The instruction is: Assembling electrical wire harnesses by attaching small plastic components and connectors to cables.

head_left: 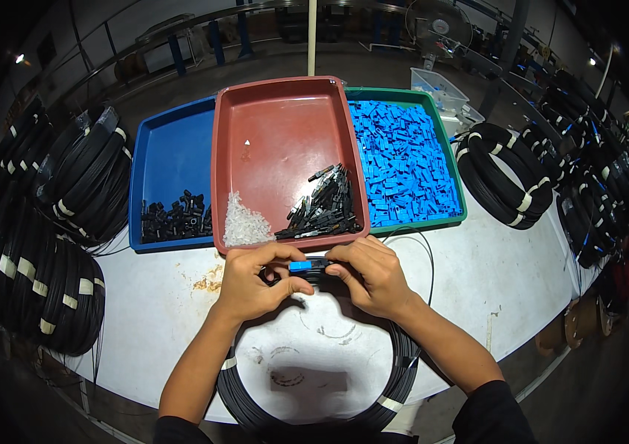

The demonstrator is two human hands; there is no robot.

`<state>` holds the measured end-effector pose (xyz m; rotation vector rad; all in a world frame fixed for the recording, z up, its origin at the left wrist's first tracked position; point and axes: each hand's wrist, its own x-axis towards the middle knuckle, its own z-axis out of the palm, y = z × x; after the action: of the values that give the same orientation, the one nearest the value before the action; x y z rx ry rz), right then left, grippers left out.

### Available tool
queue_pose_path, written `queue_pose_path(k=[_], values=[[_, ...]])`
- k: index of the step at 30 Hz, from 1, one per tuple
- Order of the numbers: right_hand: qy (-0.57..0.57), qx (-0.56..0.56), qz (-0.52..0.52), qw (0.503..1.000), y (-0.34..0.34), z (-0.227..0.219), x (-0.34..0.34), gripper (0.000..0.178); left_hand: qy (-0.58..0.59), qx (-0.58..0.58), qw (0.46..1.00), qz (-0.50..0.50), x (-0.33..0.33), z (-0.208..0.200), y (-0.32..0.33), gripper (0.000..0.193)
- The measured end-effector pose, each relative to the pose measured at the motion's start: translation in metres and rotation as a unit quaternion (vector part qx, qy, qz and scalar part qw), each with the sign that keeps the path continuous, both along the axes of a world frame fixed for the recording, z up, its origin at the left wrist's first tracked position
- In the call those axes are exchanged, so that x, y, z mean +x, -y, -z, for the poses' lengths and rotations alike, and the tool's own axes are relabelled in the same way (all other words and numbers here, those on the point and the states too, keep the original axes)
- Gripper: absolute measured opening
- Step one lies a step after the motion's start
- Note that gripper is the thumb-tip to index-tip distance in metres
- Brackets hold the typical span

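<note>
We're watching three trays lined up across the pale surface [159,296]. On our left, the blue tray [177,148] carries a heap of short black fittings [175,218] along its near end. In the middle, the red tray [277,148] overlaps its neighbours: clear plastic bits [246,222] pile in the near left corner, slim black parts [322,207] in the near right, bare red beyond. Over on the right, the green tray [392,95] is spread almost wall to wall with bright blue pieces [403,166].

And here, just in front of the red tray, we have the blue-and-black connector [300,266]! Our right hand [374,272] pinches its dark end between thumb and fingers; our left hand [255,277] curves around the blue end, thumb and forefinger apart. Below, a black cable coil [235,392] rings the near surface.
</note>
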<state>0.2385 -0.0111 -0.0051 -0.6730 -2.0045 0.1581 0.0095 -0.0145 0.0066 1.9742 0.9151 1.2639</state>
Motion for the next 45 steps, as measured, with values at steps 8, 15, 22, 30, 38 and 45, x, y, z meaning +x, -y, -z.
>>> queue_pose_path(k=[8, 15, 22, 30, 38, 45], values=[[0.007, 0.017, 0.008, 1.000, 0.0002, 0.0001, 0.0007, 0.020, -0.019, 0.027, 0.999, -0.008, -0.0014, 0.0038, -0.0017, 0.017], [0.044, 0.017, 0.022, 0.999, 0.0018, 0.0009, 0.0003, 0.021, -0.042, 0.059, 0.997, -0.026, -0.0028, 0.0037, -0.0016, 0.018], [0.035, -0.009, 0.001, 0.999, 0.0016, 0.0034, 0.0003, 0.022, -0.038, 0.027, 0.999, -0.012, -0.0033, 0.0044, -0.0010, 0.017], [0.028, -0.019, -0.073, 0.997, 0.0022, 0.0035, 0.0036, 0.021, -0.043, 0.007, 0.998, 0.046, -0.0062, 0.0061, -0.0024, 0.015], [0.016, -0.016, -0.077, 0.997, 0.0024, 0.0040, 0.0022, 0.020, -0.035, -0.028, 0.995, 0.088, -0.0048, 0.0046, -0.0021, 0.018], [-0.004, -0.038, -0.068, 0.997, 0.0054, 0.0017, -0.0002, 0.016, -0.002, -0.065, 0.994, 0.093, -0.0021, 0.0072, -0.0031, 0.016]])
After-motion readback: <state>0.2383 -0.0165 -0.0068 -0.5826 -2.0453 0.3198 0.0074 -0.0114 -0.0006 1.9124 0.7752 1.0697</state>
